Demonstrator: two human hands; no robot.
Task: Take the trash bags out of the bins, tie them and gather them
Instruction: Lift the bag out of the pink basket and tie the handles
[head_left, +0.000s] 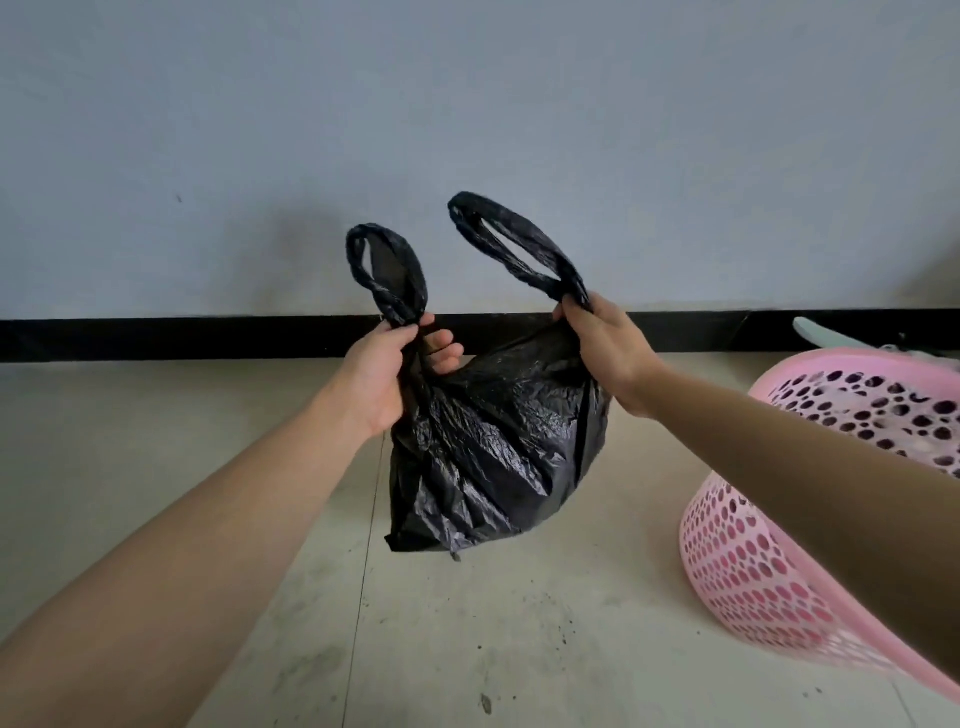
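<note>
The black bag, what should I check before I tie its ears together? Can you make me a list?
1. Black bag is out of the pink bin: ok, it hangs beside the bin.
2. Left hand grips the left handle: ok.
3. Right hand grips the right handle: ok.
4. Handles are knotted: not ok, the two loops stand apart.
5. Bag has no holes or leaks: cannot tell.
</note>
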